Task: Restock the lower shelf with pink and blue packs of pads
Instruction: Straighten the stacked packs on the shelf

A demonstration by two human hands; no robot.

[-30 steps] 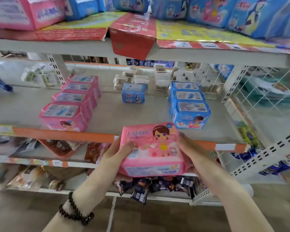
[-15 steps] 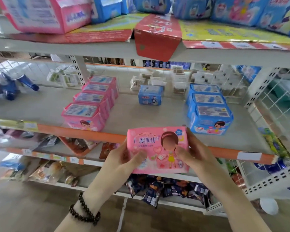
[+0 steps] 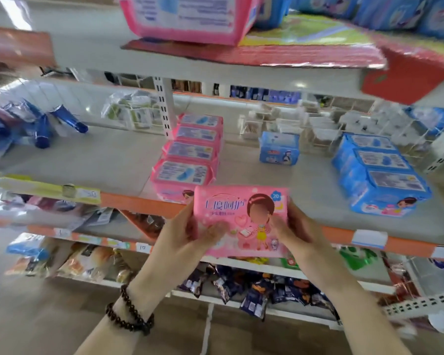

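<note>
Gripped by both hands — left hand and right hand pinching its side edges — pink pack in front of lower shelf lip; step: carry-in — next, likely set beside pink row.

On the pink pack you hold, a blue badge at the top right reads "20". Large blue Chinese characters run across its front; the last two look like "呵护", the first ones are unclear. Print on the shelved packs and the shelf-edge price tags is too blurred to read.
</note>
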